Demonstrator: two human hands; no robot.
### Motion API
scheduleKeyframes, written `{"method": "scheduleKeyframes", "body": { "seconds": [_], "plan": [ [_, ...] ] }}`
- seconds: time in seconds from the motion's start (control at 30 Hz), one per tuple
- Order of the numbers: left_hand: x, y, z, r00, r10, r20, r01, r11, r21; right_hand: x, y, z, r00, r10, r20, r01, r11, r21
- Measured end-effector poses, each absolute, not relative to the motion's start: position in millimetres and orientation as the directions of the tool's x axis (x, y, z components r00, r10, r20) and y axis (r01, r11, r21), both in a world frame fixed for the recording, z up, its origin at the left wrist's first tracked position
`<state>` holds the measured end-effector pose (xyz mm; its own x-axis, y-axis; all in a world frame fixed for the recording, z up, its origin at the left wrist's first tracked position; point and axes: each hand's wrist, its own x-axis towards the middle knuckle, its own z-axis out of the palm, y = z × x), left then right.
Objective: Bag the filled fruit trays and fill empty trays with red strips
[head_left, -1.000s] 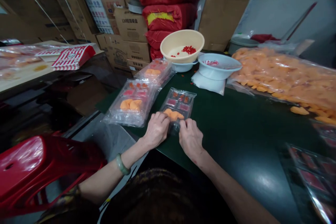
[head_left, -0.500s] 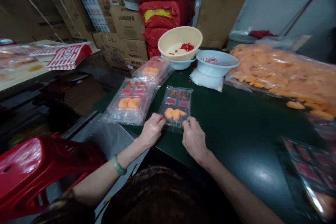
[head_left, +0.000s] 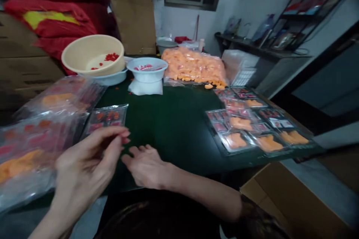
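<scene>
In the head view, my left hand (head_left: 86, 164) is raised over the near part of a clear plastic packet (head_left: 108, 114), hiding much of it. Its fingers are loosely bent, a gap shows between palm and thumb, and I see nothing held. The packet's compartments hold small orange-red and pink pieces. Beside it, my right hand (head_left: 146, 166) rests low over the dark green tabletop (head_left: 176, 127), fingers a little spread and no object visible in them. To the left lie stacked filled packets (head_left: 30, 160) with orange pieces inside, close by my left wrist.
A cream basin (head_left: 84, 54) with red bits and a pale blue basin (head_left: 147, 69) stand at the back. Behind lies a large bag of orange pieces (head_left: 193, 65). Several filled packets (head_left: 238, 140) cover the right end. Below the right edge is an open cardboard box (head_left: 280, 194).
My view has swung right, bringing the right-hand packets into sight. Both hands have let go of the packet's near edge; the left has lifted and the right has moved off to its right.
</scene>
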<state>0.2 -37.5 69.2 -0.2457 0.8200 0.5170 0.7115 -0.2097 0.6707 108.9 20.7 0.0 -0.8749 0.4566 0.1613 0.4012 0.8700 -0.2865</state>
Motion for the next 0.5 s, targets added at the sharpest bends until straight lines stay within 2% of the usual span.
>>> {"method": "scheduleKeyframes", "body": {
  "seconds": [0.03,0.07,0.1,0.13,0.2,0.27,0.3,0.37,0.5],
  "plan": [
    [14,-20,71,-0.219,0.862,0.456,0.645,-0.223,0.731,139,24,9,-0.835,0.527,0.16,0.465,0.83,-0.307],
    [30,-1,70,-0.162,0.904,0.395,0.584,-0.234,0.777,174,31,18,-0.712,0.677,0.185,0.601,0.724,-0.338],
    [47,19,66,-0.088,0.935,0.342,0.536,-0.245,0.808,212,41,25,-0.533,0.808,0.25,0.719,0.589,-0.369],
    [65,40,60,-0.004,0.954,0.3,0.505,-0.257,0.824,251,54,32,-0.324,0.886,0.332,0.805,0.442,-0.395],
    [109,80,45,0.138,0.972,0.192,0.449,-0.234,0.862,325,86,39,0.108,0.919,0.379,0.907,0.065,-0.417],
    [158,117,29,0.232,0.968,0.09,0.404,-0.18,0.897,385,119,38,0.394,0.881,0.262,0.865,-0.258,-0.431],
    [182,133,23,0.274,0.962,0.01,0.394,-0.122,0.911,407,134,35,0.476,0.866,0.15,0.801,-0.357,-0.48],
    [226,160,12,0.29,0.957,-0.03,0.405,-0.094,0.91,436,158,25,0.514,0.857,0.044,0.732,-0.411,-0.544],
    [277,194,-6,0.265,0.964,-0.022,0.414,-0.093,0.905,452,185,3,0.489,0.868,-0.083,0.587,-0.398,-0.705]
  ]
}}
